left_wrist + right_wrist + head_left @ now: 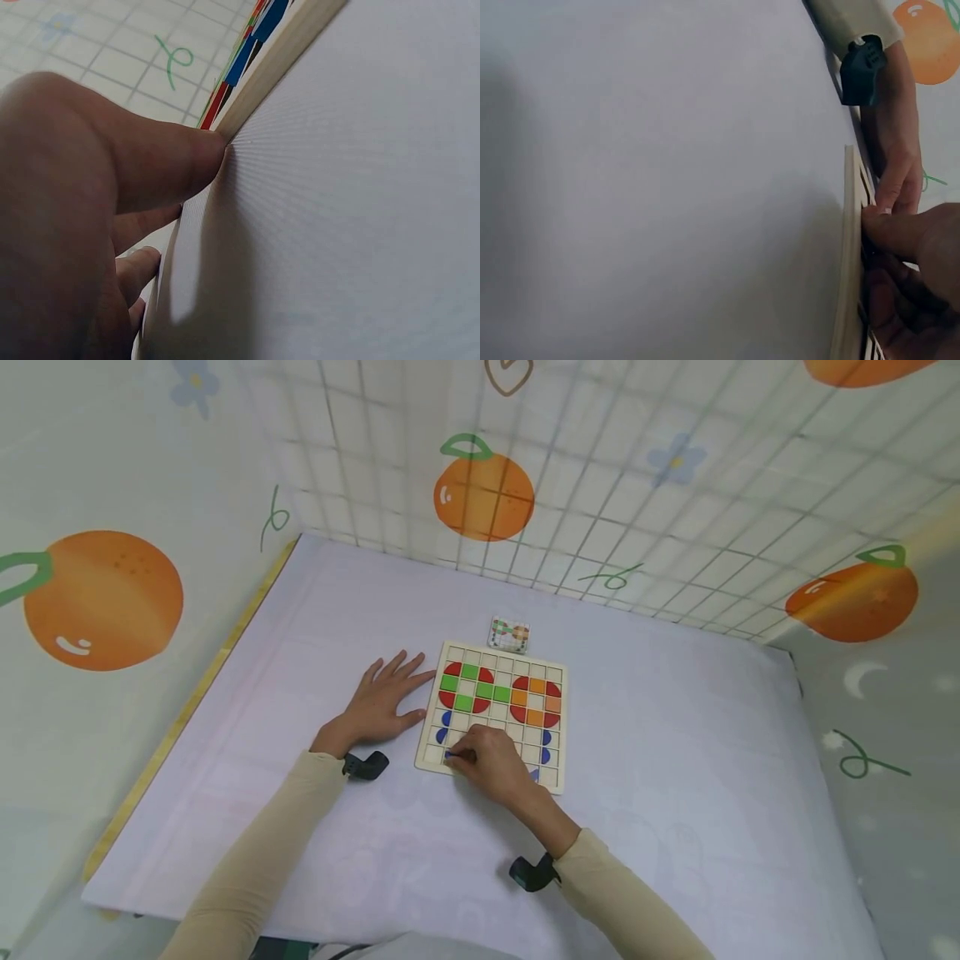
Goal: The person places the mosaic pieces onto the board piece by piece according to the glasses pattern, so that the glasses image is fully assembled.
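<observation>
A square wooden pattern board (pixel 491 714) with a grid of cells lies on the table, holding red, green, orange and blue tiles. My right hand (pixel 495 762) pinches a small dark blue tile (pixel 447 754) over the lower left cells; its shape is mostly hidden by the fingers. Spread flat on the cloth, my left hand (pixel 377 703) touches the left edge of the board with its thumb, and the left wrist view shows that thumb (pixel 176 161) against the wooden rim (pixel 277 67). Blue half-round tiles (pixel 546 747) sit in cells on the right side.
Just behind the board lies a small pattern card (pixel 509 634) with a similar coloured design. A pale cloth (pixel 675 760) covers the table. Walls with printed oranges (pixel 484 497) stand at the back and sides, and a yellow strip (pixel 187 710) runs along the left edge.
</observation>
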Demonstrator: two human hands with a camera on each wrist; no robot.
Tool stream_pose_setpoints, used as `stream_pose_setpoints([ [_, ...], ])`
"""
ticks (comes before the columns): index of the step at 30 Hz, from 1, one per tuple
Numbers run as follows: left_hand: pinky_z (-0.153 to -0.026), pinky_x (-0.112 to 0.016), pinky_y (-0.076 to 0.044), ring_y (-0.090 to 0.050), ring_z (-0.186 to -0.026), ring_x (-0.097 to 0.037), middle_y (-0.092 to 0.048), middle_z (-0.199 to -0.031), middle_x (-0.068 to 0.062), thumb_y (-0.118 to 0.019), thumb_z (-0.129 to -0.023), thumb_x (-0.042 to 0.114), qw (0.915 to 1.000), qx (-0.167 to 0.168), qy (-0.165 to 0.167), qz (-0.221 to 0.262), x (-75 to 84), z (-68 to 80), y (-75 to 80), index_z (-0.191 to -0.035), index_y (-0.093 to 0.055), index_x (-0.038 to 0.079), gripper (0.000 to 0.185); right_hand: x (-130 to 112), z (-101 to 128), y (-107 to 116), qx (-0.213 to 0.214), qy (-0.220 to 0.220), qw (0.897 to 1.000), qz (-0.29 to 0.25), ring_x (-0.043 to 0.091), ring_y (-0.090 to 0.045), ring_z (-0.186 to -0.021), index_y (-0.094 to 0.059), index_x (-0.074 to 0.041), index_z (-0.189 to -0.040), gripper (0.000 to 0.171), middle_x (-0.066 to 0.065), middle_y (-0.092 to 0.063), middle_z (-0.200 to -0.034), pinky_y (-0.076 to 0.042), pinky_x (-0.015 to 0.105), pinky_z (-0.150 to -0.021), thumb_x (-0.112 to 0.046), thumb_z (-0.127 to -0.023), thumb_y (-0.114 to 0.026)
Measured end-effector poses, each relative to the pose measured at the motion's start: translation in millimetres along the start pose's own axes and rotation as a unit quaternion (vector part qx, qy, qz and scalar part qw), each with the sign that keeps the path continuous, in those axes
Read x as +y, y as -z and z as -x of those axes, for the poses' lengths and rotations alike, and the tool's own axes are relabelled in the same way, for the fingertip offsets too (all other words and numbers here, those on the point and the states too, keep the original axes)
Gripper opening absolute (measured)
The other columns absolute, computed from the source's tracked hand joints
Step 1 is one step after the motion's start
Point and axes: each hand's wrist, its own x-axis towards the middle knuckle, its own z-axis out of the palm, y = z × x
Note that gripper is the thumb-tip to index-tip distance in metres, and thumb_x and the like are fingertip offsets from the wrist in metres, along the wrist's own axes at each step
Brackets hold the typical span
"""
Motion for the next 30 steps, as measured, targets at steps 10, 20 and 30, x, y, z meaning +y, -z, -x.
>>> stream_pose_setpoints([
  [10, -0.116, -0.053, 0.001, -0.004, -0.149, -0.03, -0.018, -0.163, -0.007, -0.062, -0.094, 0.039, 1.0, 0.006, -0.004, 0.001, 2.2, 1.6, 3.2, -0.153, -0.039, 0.02, 0.066, -4.4, -0.2, -1.8, 0.009, -0.016, 1.0, -0.005, 0.004, -0.058, -0.068, -0.079, -0.008, -0.095, 0.016, -0.002, -0.07, -0.08, -0.049, 0.015, -0.062, -0.017, -0.082, -0.082],
  [20, -0.116, -0.052, 0.001, -0.003, -0.149, -0.028, -0.018, -0.163, -0.005, -0.062, -0.093, 0.04, 1.0, 0.007, -0.001, -0.006, 0.7, 0.2, 1.1, -0.153, -0.038, 0.022, 0.066, -4.3, 0.3, -1.2, 0.004, -0.01, 1.0, -0.015, 0.004, -0.058, -0.067, -0.079, -0.006, -0.097, 0.018, -0.001, -0.07, -0.081, -0.049, 0.015, -0.061, -0.016, -0.083, -0.082],
  [30, -0.116, -0.052, 0.002, -0.003, -0.149, -0.028, -0.018, -0.163, -0.006, -0.061, -0.094, 0.039, 1.0, 0.003, -0.006, 0.001, 3.5, -2.0, 1.0, -0.153, -0.038, 0.021, 0.066, -2.0, 0.4, 2.6, -0.014, -0.015, 1.0, -0.01, 0.005, -0.056, -0.066, -0.079, -0.008, -0.096, 0.016, -0.004, -0.067, -0.079, -0.048, 0.017, -0.058, -0.018, -0.084, -0.081],
])
